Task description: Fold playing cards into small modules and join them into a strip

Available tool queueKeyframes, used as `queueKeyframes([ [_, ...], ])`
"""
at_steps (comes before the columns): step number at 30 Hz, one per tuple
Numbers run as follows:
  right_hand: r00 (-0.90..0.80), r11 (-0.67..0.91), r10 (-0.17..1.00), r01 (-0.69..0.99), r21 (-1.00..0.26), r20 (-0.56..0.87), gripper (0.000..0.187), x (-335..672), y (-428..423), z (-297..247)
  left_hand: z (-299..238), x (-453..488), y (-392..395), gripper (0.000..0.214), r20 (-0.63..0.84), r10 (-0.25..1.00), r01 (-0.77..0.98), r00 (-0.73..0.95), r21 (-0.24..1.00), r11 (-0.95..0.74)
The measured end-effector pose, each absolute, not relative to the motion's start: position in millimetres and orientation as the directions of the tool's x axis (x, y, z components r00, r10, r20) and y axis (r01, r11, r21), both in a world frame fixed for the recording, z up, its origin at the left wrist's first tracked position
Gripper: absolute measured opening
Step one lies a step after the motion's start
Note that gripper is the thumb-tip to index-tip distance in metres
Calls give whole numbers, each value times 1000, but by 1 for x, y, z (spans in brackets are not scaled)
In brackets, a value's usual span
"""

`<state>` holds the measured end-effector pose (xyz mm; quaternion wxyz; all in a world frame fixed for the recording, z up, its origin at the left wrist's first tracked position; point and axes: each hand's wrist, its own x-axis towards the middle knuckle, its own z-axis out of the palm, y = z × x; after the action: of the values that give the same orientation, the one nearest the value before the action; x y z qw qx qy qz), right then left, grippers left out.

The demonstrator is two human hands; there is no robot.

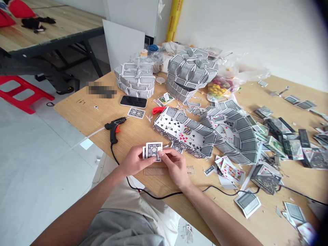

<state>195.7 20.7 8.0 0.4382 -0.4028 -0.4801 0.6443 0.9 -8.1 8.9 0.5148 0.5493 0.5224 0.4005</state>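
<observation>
Both my hands hold a small stack of playing cards [153, 150], backs showing, above the front edge of the wooden table [77, 109]. My left hand [133, 160] grips the stack from the left and below. My right hand [174, 165] pinches its right edge with bent fingers. A clear ruler [156, 171] lies on the table just under my hands. Beyond the stack sits an open box built from cards [186, 135], with clubs and hearts faces inside.
A black glue gun [114, 128] lies left of my hands, its cord [153, 196] running under my wrists. Behind are a phone [133, 101], red-handled scissors [158, 110], two card-built structures [191, 71] and heaps of loose cards [282, 140] at right.
</observation>
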Motion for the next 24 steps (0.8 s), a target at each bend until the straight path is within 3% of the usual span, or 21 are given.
queueKeyframes([
  [6, -316, -211, 935, -134, -968, -160, 28, 197, 21, 8, 0, -4, -8, 37, -126, 986, -24, 104, 991, 130],
  [17, -359, -325, 901, -187, -927, -243, 42, 194, 22, 14, 5, -2, -8, 37, -128, 984, 22, 126, 992, 126],
  [24, -356, -331, 904, -233, -914, -236, 41, 194, 24, 12, 12, 1, -6, 37, -119, 986, 16, 119, 993, 118],
])
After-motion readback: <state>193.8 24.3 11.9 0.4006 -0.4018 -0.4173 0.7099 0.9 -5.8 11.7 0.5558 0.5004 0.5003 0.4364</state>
